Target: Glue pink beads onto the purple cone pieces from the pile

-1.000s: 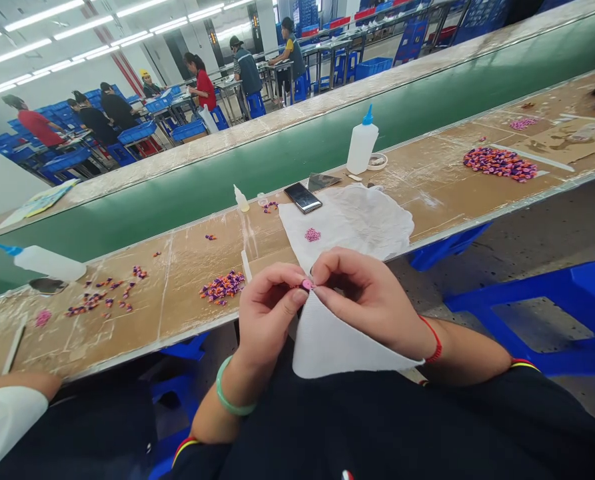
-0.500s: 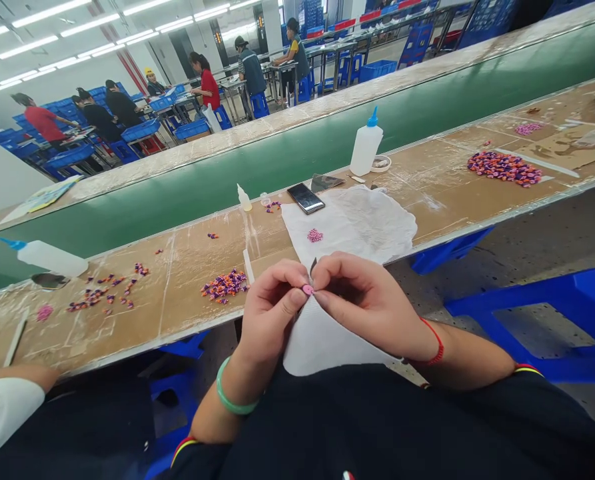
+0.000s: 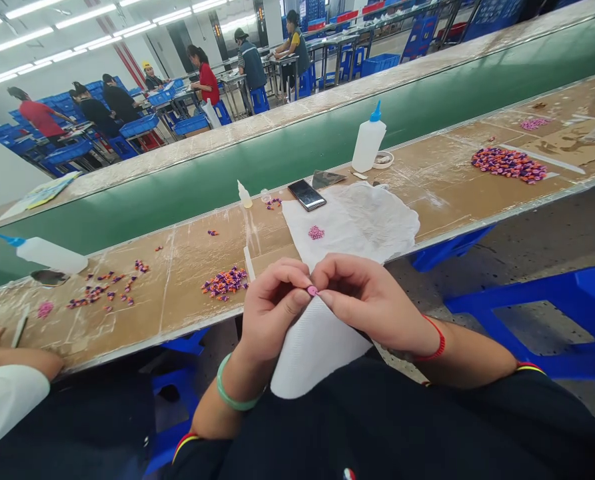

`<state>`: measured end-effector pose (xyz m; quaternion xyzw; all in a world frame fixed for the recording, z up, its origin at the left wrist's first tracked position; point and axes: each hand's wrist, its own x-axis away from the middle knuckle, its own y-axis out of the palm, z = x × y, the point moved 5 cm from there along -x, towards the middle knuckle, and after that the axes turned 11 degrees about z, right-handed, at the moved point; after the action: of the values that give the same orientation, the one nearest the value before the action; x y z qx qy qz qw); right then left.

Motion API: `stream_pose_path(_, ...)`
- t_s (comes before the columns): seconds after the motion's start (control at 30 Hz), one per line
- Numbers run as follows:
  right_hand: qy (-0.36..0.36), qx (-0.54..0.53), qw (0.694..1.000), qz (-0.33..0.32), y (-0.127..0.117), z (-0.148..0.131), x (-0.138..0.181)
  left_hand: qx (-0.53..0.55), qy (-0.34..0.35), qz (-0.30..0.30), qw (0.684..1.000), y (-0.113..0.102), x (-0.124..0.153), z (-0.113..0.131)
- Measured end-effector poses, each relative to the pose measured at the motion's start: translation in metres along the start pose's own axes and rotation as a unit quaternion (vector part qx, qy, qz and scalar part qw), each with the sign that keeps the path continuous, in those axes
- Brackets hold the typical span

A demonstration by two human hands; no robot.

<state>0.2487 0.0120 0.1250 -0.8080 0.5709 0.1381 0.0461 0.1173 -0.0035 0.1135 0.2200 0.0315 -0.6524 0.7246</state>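
Note:
My left hand (image 3: pixel 271 308) and my right hand (image 3: pixel 364 299) meet in front of the bench edge, fingertips pinched together on a tiny pink bead (image 3: pixel 312 291). Both hands are closed. Under them a white cloth (image 3: pixel 313 341) hangs from the bench onto my lap. On the cloth's flat part lies a small heap of pink beads (image 3: pixel 316 233). A pile of purple and orange pieces (image 3: pixel 224 282) sits just left of my left hand on the brown bench (image 3: pixel 187 260).
A black phone (image 3: pixel 306 195), a small glue bottle (image 3: pixel 244 195) and a large white bottle (image 3: pixel 368 139) stand behind the cloth. Another bottle (image 3: pixel 47 253) lies at left. A co-worker's sleeve and hand (image 3: pixel 7 373) rest at lower left. Blue stools (image 3: pixel 542 313) stand at right.
My hands stay pinched on the pink bead with small finger shifts. The hanging cloth has swung slightly left. The co-worker's hand has come into view at the left bench edge.

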Motion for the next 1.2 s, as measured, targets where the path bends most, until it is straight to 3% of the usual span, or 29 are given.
stream_pose_path(0.1, 0.009, -0.011, 1.0, 0.008, 0.0, 0.002, -0.002, 0.019, -0.024, 0.006, 1.0, 0.001, 0.001, -0.003)
stream_pose_path(0.33, 0.014, -0.044, 0.999, -0.005, 0.004, 0.001, -0.002, 0.15, -0.154, 0.046, 0.975, 0.0, 0.006, -0.028)
stream_pose_path(0.67, 0.01, -0.06, 0.998, -0.031, 0.008, -0.001, -0.004, 0.176, -0.181, 0.049, 0.966, 0.001, 0.003, -0.025)
stream_pose_path(1.03, 0.011, -0.052, 0.998, -0.038, 0.001, 0.01, -0.012, 0.146, -0.209, 0.123, 0.959, -0.004, -0.002, -0.036)
stream_pose_path(1.13, -0.01, -0.014, 1.0, -0.021, -0.011, 0.014, -0.013, 0.174, -0.241, 0.137, 0.945, -0.003, -0.005, -0.035)
stream_pose_path(1.2, -0.034, 0.039, 0.998, 0.025, -0.032, 0.02, -0.012, 0.204, -0.266, 0.147, 0.931, -0.002, -0.009, -0.035)
